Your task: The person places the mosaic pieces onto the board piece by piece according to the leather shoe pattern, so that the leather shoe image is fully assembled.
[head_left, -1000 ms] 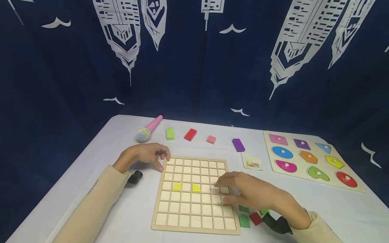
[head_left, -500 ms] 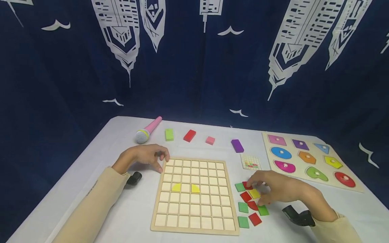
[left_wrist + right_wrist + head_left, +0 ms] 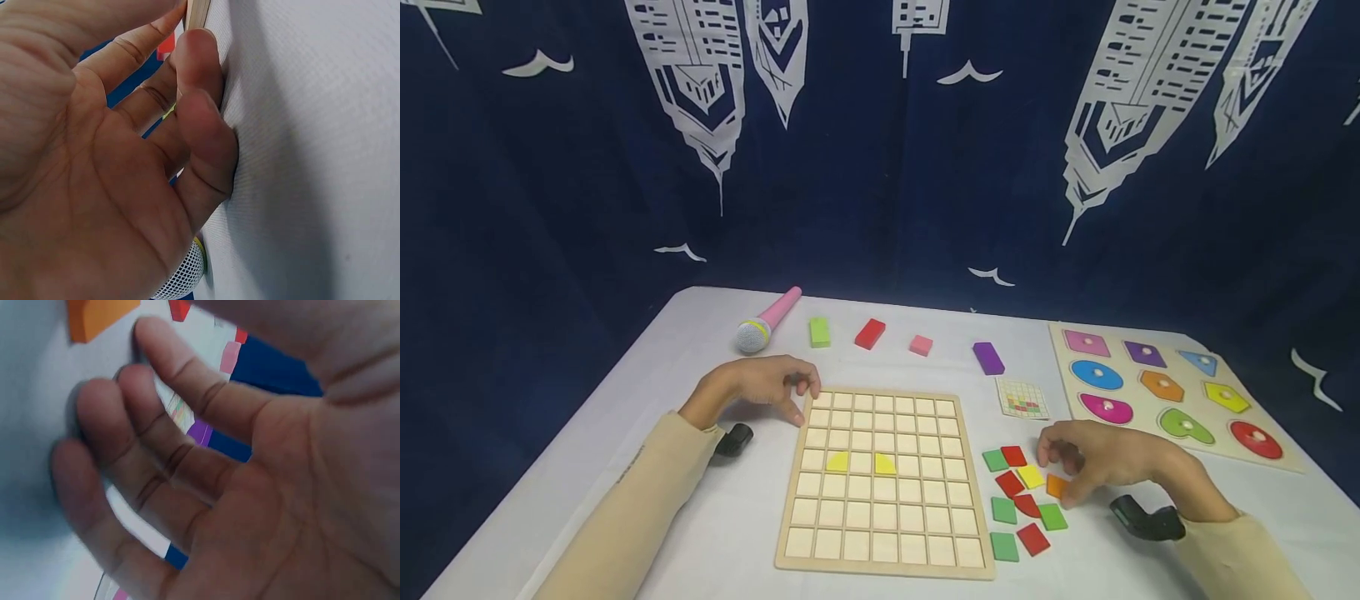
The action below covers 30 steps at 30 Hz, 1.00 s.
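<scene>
My left hand (image 3: 767, 385) is at the far left corner of a wooden grid board (image 3: 883, 567), index finger and thumb gripping its edges. In the left wrist view, the other fingers (image 3: 209, 134) bend down to the white cloth. Two yellow quarter-round tiles (image 3: 837, 462) sit in the grid. My right hand (image 3: 1108, 458) is low over the table right of the board, fingers loosely bent. An orange tile (image 3: 1056, 486) lies by its thumb; in the right wrist view, a gap shows between that tile and the index fingertip (image 3: 150, 331).
Loose red, green and yellow tiles (image 3: 1033, 539) lie between board and right hand. Behind are a small pattern card (image 3: 1022, 400), a knobbed shape puzzle (image 3: 1127, 404), a purple block (image 3: 988, 358), a red block (image 3: 870, 333) and a pink toy microphone (image 3: 767, 318).
My right hand has moved from over the board's right side to the loose tiles, then further right to the orange tile, uncovering the others. The left hand keeps its place.
</scene>
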Motion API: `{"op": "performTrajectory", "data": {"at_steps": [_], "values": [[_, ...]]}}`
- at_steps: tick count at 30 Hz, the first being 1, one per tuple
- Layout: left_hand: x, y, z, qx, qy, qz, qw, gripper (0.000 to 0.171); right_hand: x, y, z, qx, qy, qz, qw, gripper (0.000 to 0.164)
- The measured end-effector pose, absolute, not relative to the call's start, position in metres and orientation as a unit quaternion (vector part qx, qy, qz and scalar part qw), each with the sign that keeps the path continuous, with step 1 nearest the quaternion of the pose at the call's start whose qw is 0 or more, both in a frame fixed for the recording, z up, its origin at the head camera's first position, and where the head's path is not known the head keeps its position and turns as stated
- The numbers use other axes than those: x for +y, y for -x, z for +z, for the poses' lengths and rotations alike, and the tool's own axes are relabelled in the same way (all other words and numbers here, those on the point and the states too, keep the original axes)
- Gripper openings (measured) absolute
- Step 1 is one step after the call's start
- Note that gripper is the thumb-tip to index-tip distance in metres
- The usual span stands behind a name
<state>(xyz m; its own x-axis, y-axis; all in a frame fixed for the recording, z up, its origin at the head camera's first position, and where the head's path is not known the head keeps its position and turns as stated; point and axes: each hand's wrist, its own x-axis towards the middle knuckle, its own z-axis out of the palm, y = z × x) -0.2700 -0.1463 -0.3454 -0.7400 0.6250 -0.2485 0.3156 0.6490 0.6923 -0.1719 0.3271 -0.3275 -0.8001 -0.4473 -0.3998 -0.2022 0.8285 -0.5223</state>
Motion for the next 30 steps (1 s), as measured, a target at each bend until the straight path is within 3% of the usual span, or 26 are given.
{"op": "performTrajectory", "data": {"at_steps": [18,30], "values": [[-0.146,0.27,-0.347,0.876,-0.273,0.319,0.238,0.038,0.316,0.166,-0.325,0.945,0.138,-0.179,0.236,0.031],[-0.146,0.269,-0.345,0.879,-0.269,0.316,0.236,0.039,0.312,0.167,-0.318,0.943,0.184,-0.186,0.207,0.026]]}}
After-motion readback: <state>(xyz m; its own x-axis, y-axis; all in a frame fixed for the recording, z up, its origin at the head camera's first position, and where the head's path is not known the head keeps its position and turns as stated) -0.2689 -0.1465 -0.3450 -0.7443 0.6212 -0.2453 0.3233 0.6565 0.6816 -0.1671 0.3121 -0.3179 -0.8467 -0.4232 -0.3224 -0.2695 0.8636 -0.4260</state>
